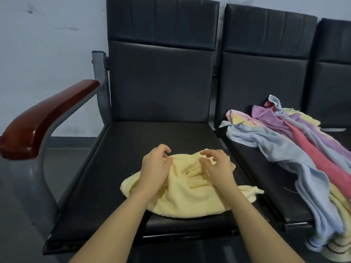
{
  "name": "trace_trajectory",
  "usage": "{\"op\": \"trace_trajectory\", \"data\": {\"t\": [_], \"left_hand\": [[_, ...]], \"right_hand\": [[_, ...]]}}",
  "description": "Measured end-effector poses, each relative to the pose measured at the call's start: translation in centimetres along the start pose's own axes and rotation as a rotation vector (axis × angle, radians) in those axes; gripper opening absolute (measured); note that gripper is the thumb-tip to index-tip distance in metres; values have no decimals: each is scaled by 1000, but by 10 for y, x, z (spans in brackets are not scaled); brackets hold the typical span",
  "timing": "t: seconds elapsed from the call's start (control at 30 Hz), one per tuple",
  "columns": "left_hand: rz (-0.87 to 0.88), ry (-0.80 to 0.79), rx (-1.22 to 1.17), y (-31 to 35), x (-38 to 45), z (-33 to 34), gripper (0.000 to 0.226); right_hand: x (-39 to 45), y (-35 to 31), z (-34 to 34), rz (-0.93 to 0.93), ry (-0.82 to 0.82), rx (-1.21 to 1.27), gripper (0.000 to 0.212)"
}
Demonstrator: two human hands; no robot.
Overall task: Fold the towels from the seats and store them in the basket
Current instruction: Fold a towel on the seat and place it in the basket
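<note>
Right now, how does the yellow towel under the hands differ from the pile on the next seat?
The yellow towel is one single-coloured cloth; the pile mixes blue, pink, purple and yellow.
The yellow towel lies wholly on its seat, with both hands on it; the pile is untouched and spills over its seat's front edge.
Both are crumpled and unfolded.

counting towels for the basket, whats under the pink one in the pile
The pink towel lies over a light blue towel, with purple and yellow ones beside it. Whether more lie beneath is hidden.

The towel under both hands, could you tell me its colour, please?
Pale yellow towel, seen in the head view.
</note>
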State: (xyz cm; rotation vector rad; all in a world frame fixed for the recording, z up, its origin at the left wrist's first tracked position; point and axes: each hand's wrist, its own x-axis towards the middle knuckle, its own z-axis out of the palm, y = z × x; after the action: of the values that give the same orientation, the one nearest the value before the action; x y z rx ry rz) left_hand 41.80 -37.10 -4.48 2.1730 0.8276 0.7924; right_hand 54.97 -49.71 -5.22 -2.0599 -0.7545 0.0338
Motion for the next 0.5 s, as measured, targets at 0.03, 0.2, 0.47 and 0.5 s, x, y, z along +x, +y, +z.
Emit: {"op": "trace_trajectory", "data": {"t": [0.03, 0.2, 0.47, 0.5], "left_hand": [[-2, 13, -1, 1, 0, 0, 17], [90, 24, 33, 8, -4, 4, 16], [77, -27, 19, 3, -3, 0, 21], [70, -41, 20, 3, -3, -2, 23]], "right_hand": [[0, 0, 1, -20, 46, -16, 7], [-8, 0, 4, -115, 94, -93, 8], [-1, -9, 27, -7, -9, -252, 28], [-2, -12, 29, -15, -11, -207, 24]]}}
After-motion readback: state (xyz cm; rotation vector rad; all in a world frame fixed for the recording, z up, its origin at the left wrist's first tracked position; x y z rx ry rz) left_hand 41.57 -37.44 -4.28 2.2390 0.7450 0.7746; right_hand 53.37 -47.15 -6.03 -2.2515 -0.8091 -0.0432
